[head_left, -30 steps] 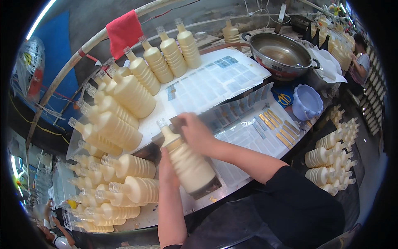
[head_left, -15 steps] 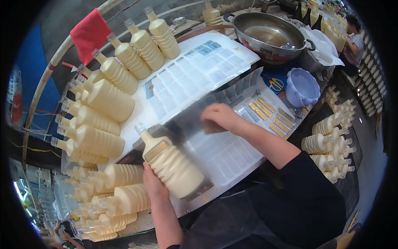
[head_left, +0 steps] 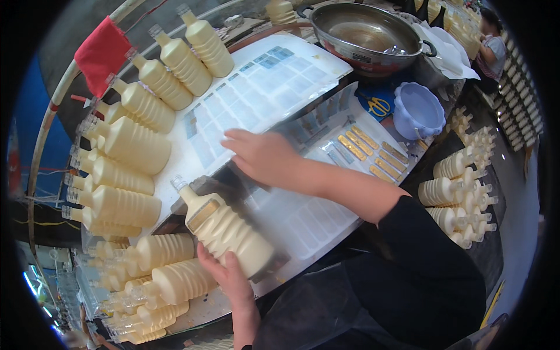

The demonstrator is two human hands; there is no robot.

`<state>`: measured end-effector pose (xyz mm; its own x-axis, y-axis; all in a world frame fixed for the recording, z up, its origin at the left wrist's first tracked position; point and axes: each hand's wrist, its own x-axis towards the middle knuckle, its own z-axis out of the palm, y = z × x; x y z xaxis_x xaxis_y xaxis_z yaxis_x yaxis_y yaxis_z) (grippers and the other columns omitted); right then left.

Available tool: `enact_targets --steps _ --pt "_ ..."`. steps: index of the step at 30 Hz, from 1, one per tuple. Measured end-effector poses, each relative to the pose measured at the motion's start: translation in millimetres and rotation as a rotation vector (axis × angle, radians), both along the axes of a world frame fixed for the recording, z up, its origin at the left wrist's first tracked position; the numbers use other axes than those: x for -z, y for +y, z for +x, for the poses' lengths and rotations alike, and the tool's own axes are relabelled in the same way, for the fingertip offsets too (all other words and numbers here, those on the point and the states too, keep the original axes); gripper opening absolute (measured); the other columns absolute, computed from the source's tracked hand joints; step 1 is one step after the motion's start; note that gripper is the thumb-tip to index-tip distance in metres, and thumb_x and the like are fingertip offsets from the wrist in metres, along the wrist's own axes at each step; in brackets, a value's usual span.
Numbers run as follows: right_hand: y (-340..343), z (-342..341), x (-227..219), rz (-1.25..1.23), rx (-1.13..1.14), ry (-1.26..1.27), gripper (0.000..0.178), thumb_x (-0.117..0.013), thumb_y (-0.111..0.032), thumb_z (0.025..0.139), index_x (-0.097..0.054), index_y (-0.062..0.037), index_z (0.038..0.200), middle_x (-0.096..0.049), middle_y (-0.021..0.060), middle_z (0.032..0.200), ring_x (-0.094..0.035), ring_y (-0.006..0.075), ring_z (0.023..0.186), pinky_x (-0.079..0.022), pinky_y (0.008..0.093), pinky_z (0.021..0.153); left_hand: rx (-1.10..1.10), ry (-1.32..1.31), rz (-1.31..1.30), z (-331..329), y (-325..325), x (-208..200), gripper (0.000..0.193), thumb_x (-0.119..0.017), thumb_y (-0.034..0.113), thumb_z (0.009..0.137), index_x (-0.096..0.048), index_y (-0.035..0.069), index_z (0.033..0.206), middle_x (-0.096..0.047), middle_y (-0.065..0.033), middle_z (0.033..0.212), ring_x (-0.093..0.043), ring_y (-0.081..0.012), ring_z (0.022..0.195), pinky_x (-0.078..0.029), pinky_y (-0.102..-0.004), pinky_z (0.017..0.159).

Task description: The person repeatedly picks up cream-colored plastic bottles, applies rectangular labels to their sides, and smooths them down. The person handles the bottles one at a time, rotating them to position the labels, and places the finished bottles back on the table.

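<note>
A cream ribbed plastic bottle (head_left: 227, 233) with a clear neck lies tilted before me, a gold rectangular label on its upper side. My left hand (head_left: 227, 274) holds its lower side, thumb and fingers parted against it. My right hand (head_left: 262, 157) hovers beyond the bottle, over the near edge of the white board (head_left: 265, 79); its fingers stretch leftward and I see nothing in them. Rows of clear and bluish labels cover that board. Gold label strips (head_left: 356, 143) lie on a lower sheet to the right of my right forearm.
Several cream bottles (head_left: 137, 143) line the left side, with more (head_left: 443, 192) on the right. A large metal pan (head_left: 367, 35), a lavender basin (head_left: 419, 111) and yellow-handled scissors (head_left: 379, 106) are at the back right. A red cloth (head_left: 102, 55) hangs from a pipe. Another person (head_left: 493, 52) is far right.
My right hand has moved left, away from the lower sheet toward the board's edge, and its fingers have stretched out. My left hand has shifted lower on the bottle.
</note>
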<state>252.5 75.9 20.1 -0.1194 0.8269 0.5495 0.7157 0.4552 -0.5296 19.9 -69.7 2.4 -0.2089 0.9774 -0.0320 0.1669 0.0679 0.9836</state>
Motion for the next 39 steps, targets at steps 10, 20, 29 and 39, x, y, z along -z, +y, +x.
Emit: enact_targets --steps 10,20,29,39 --pt "144 -41 -7 -0.298 0.006 -0.356 0.027 -0.061 -0.008 0.087 -0.069 -0.0014 0.112 -0.067 0.0160 0.118 -0.068 0.0381 0.102 -0.055 0.0482 0.088 0.034 -0.040 0.062 -9 4 17 0.078 -0.059 -0.003 0.089 -0.021 -0.003 0.157 -0.035 -0.0236 0.156 -0.040 -0.0307 0.143 -0.030 -0.0415 0.121" --pt "138 -66 -34 -0.456 0.019 -0.662 0.017 -0.064 -0.007 0.085 -0.079 -0.0026 0.092 -0.075 0.0173 0.099 -0.074 0.0329 0.092 -0.060 0.0434 0.078 0.052 -0.064 0.082 -13 3 19 0.080 -0.063 0.001 0.086 -0.024 -0.005 0.155 -0.039 -0.0236 0.153 -0.042 -0.0308 0.141 -0.031 -0.0415 0.120" --pt "35 -15 -59 -0.463 -0.067 -0.475 0.018 -0.061 -0.006 0.085 -0.069 -0.0018 0.101 -0.070 0.0196 0.104 -0.072 0.0377 0.092 -0.057 0.0477 0.080 0.062 0.032 0.135 -15 2 25 0.078 -0.067 0.025 0.097 -0.023 -0.001 0.156 -0.042 -0.0208 0.151 -0.045 -0.0288 0.137 -0.033 -0.0415 0.117" --pt "95 -24 -60 -0.468 -0.127 -0.637 0.012 -0.068 -0.008 0.083 -0.078 -0.0036 0.088 -0.075 0.0173 0.094 -0.073 0.0353 0.091 -0.058 0.0453 0.080 0.060 -0.021 0.120 -11 4 21 0.075 -0.064 0.018 0.097 -0.022 -0.001 0.157 -0.041 -0.0214 0.152 -0.045 -0.0288 0.138 -0.033 -0.0419 0.118"
